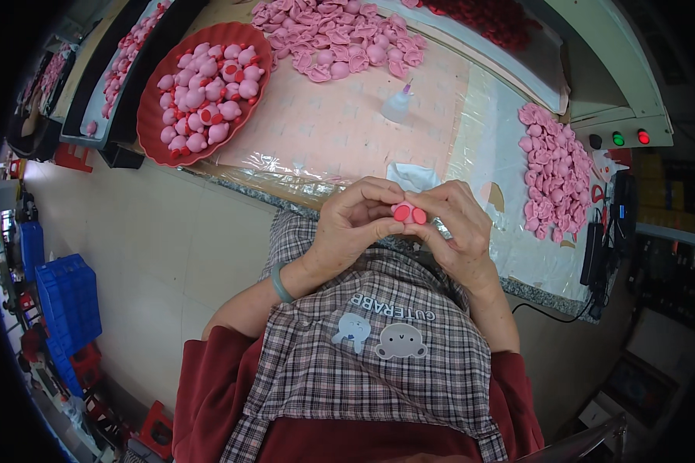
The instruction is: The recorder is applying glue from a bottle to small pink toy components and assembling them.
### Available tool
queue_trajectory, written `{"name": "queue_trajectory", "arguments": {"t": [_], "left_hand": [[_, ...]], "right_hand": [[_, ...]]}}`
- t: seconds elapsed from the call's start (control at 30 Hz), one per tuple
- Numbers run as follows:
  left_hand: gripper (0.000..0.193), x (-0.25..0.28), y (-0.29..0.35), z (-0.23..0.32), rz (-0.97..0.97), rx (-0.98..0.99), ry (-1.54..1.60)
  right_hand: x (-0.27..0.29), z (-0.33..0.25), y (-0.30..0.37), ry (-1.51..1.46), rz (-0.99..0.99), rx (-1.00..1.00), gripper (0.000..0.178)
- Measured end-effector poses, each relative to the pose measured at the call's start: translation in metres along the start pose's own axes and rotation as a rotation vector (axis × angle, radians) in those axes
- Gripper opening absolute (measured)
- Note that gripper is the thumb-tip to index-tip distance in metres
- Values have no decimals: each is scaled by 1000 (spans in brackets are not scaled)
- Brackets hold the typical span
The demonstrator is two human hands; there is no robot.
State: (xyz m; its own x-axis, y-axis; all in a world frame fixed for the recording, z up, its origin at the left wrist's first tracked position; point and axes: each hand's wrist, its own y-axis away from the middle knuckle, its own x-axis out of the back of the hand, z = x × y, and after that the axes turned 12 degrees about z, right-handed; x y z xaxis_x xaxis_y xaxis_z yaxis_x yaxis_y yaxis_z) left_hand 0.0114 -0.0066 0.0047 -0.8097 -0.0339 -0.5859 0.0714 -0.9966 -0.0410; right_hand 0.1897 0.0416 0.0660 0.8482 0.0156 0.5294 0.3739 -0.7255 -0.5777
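Small pink-and-red toy piece [408, 213]: pinched between fingertips of left hand [353, 224] and right hand [457, 228], just above the worktop [340, 131] edge. Red bowl [150, 116] of matching pieces far left; loose pink pile [552, 170] at right.

left hand [353, 224]: fingers curled, thumb and fingertips pinched | right hand [453, 226]: same pinch, fingertips meeting the left's | forearms: bare, rising from below, converging

I see a red tray [148, 116] of pink pieces on the bench, a loose pink heap [340, 35] behind it, another heap [552, 174] off right, a small glue bottle [398, 104] between, and blue crates [68, 297] on the floor.
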Motion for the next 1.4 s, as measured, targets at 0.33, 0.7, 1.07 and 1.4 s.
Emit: {"name": "queue_trajectory", "arguments": {"t": [0.33, 0.7, 1.07, 1.4], "left_hand": [[44, 0, 2, 2, 115, 176, 167], [37, -4, -2, 12, 53, 78, -35], [29, 0, 2, 8, 48, 81, -64], [27, 1, 2, 6, 34, 38, -82]], "right_hand": [[-11, -8, 1, -89, 109, -140, 41], [-14, -2, 9, -47, 173, -138, 22], [-15, -1, 11, -63, 180, -95, 16], [-11, -2, 12, -93, 138, -154, 15]]}}
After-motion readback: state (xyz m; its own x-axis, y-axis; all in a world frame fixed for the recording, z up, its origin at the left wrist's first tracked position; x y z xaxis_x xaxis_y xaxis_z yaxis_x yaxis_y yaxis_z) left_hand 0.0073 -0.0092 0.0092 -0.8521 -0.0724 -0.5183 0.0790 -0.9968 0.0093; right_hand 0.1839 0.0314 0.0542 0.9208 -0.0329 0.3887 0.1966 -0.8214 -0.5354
